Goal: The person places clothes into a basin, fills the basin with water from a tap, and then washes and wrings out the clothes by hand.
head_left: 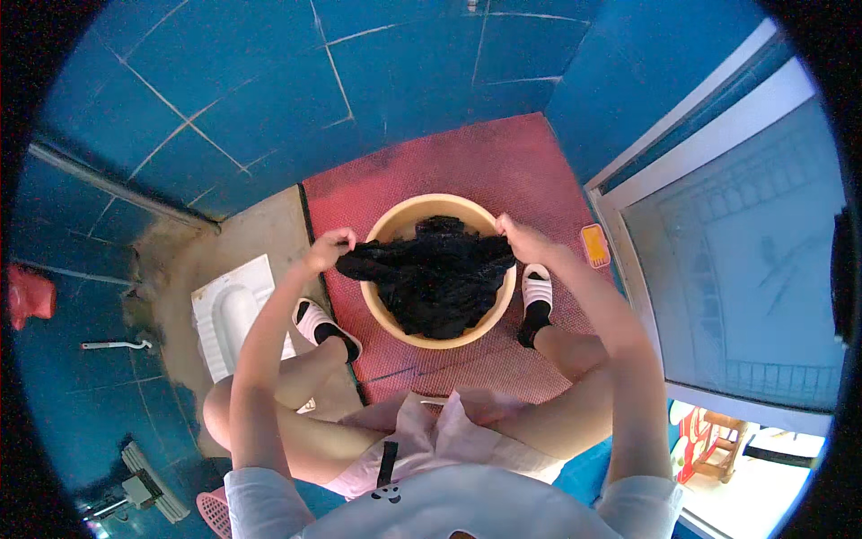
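A black garment (440, 278) is spread across a round yellow basin (440, 342) on the floor between my feet. Pinched in my left hand (330, 251) is one end of the garment, held out past the basin's left rim. My right hand (519, 237) is closed on the other end at the upper right rim. The cloth stretches between both hands, and its middle hangs down into the basin. Any water under the garment is hidden.
Red matting (467, 153) covers the floor under the basin. A white squat toilet (235, 310) lies to the left. An orange soap dish (594, 246) sits by the door frame on the right. A brush (117, 345) and a squeegee (148, 485) are along the left wall.
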The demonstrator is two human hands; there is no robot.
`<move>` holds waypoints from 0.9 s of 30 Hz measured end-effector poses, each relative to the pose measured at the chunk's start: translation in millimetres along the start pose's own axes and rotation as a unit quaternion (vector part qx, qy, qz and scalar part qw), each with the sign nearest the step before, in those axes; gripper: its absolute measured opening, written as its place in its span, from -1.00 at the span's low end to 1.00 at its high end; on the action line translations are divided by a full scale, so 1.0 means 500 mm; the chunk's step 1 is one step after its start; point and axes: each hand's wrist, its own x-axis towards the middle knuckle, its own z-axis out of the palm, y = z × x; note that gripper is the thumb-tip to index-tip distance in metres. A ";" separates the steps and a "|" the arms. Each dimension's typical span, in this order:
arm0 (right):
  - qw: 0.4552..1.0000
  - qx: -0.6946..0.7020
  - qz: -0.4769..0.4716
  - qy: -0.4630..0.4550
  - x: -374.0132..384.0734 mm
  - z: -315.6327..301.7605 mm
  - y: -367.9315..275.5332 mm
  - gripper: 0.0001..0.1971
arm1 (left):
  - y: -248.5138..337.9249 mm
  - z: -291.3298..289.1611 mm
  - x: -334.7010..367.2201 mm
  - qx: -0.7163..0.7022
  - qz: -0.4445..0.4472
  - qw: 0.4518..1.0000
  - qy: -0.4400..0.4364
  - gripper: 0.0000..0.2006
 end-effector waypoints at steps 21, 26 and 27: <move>0.963 -0.080 -0.198 0.166 -0.104 -0.340 -0.256 -0.54 | 0.543 -0.131 -0.041 0.008 -0.008 1.000 -0.004 -0.55; 0.956 -0.112 -0.218 0.161 -0.032 -0.225 -0.201 -0.54 | 0.407 -0.035 0.056 0.087 0.087 0.991 -0.058 -0.53; 0.950 -0.130 -0.237 0.159 -0.002 -0.184 -0.163 -0.55 | 0.380 -0.013 0.072 0.173 0.080 0.979 -0.073 -0.53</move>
